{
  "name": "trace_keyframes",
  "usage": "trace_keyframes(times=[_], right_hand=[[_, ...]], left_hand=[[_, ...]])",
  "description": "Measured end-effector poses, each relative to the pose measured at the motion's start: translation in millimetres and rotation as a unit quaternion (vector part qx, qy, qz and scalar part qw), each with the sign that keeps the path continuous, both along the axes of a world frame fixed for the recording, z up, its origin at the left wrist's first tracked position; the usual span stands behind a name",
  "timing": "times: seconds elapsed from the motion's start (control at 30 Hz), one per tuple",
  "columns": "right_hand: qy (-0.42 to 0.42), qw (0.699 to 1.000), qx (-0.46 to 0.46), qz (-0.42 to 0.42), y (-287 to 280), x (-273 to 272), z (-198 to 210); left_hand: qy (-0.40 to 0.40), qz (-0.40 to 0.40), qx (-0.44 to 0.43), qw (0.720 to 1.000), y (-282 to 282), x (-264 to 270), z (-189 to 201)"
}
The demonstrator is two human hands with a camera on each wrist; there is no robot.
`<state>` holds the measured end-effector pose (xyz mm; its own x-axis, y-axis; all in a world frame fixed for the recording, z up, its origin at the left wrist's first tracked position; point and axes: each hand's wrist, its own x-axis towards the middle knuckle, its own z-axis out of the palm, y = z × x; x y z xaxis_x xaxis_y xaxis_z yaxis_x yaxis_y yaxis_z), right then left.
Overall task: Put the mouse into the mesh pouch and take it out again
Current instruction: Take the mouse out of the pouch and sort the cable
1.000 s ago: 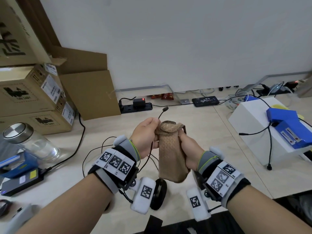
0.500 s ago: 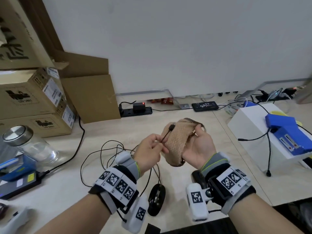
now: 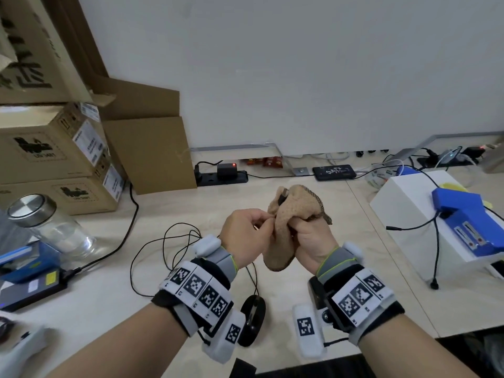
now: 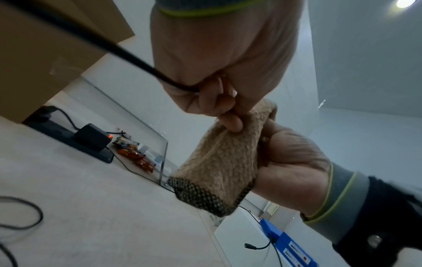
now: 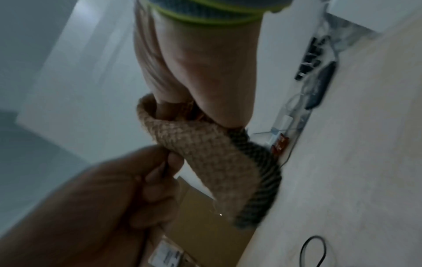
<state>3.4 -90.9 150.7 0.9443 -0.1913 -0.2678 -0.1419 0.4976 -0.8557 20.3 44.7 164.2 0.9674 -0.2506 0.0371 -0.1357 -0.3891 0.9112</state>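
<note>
Both my hands hold pouch [image 3: 286, 222] above worktop: right [image 3: 311, 238] gripping body, left [image 3: 245, 236] pinching edge and cable. Mouse [image 3: 252, 319] lies below pouch, nearer left.

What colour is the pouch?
The pouch is tan, dark-edged at the mouth; left wrist view.

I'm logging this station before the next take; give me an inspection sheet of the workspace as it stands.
Surface: pale wooden table.
Job's things: mesh pouch held in the air; mouse on the table, outside it.
Clutter: glass jar, cardboard boxes, white box bearing a blue device.
Grips: right hand grips the pouch; left hand pinches the mouse cable against it.
Cables: mouse cable looped on the table; power strip by the wall.
Surroundings: plain white wall.
</note>
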Motion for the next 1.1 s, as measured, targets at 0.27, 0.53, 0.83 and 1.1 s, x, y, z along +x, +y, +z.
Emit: trace_keyframes(times=[0.27,0.53,0.83,1.1], right_hand=[[0.022,0.994,-0.098,-0.041,15,-1,-1],[0.081,0.99,-0.061,-0.103,18,9,-1],[0.118,0.968,-0.184,-0.127,26,23,6],[0.141,0.97,-0.152,-0.125,28,40,3]], left_hand=[[-0.062,0.033,0.119,0.99,-3,3,4],[-0.111,0.003,0.143,0.983,-5,8,0],[-0.138,-0.055,0.228,0.962,-10,6,1],[-0.15,-0.038,0.206,0.966,-9,11,1]])
